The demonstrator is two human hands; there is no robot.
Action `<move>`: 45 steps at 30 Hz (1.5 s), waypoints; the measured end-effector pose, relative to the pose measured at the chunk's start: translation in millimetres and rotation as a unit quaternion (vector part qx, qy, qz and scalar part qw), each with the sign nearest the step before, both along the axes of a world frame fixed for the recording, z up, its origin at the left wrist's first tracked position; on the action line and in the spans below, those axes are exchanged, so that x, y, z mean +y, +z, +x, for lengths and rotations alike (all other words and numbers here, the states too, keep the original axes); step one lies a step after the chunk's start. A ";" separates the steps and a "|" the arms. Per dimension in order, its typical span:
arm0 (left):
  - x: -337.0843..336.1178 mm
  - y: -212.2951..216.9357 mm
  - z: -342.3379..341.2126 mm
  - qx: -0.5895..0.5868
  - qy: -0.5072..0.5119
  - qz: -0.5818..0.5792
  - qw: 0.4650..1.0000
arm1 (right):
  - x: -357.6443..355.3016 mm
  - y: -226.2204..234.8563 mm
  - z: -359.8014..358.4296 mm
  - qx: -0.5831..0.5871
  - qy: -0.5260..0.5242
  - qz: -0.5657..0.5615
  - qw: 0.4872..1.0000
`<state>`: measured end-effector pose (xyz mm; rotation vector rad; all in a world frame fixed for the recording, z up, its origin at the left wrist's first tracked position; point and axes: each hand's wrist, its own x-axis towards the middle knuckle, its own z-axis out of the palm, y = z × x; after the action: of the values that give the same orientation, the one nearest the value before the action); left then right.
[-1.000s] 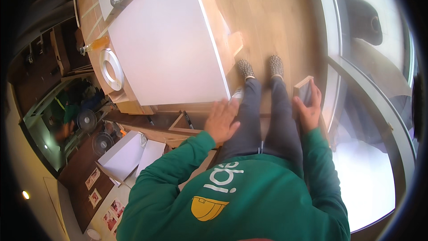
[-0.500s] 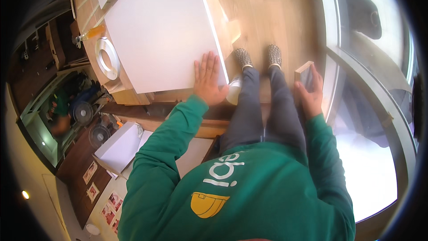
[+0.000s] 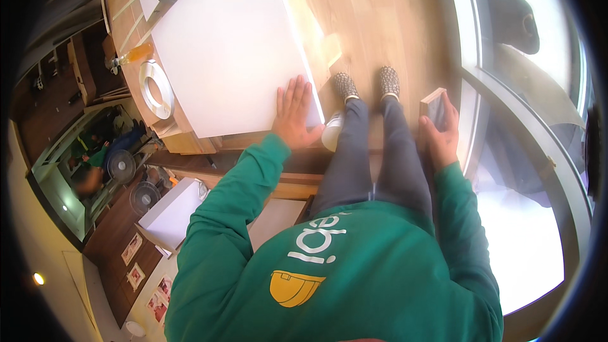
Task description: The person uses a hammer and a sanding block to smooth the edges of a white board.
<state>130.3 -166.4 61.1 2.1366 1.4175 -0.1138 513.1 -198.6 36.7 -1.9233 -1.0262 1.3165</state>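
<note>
One held block, two shoes

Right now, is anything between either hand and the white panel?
Nothing visible for the left hand: it lies flat on the panel near a corner. Between the right hand, gripping a block, and the panel, this view shows legs and a white tub.

the left hand lies flat, palm down, while the right hand grips.
</note>
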 end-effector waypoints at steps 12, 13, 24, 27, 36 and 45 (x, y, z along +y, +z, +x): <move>2.3 -18.1 2.7 0.004 -0.023 0.103 0.994 | 2.0 -8.0 -12.4 0.060 -0.012 -0.017 0.998; 0.9 -19.1 0.2 0.022 -0.027 0.082 0.996 | 2.6 -4.6 -16.6 0.078 -0.023 -0.029 0.996; -4.1 -0.9 -2.9 -0.001 0.001 0.090 0.996 | -7.0 13.8 -36.3 0.028 0.038 -0.014 0.999; 19.4 1.4 -1.8 -0.022 0.041 0.114 0.992 | 3.9 19.9 -29.7 -0.017 0.059 0.000 0.998; 46.9 -4.1 2.8 0.034 0.021 0.176 0.984 | 37.0 89.6 -35.2 -0.067 0.065 0.045 0.995; 75.2 -5.4 19.7 0.016 0.150 0.138 0.979 | 131.0 135.3 -54.3 0.035 0.129 0.032 0.991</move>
<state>150.1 -91.2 55.8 2.1097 1.8469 0.1743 458.8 -67.7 172.0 -1.7268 -1.2982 1.4612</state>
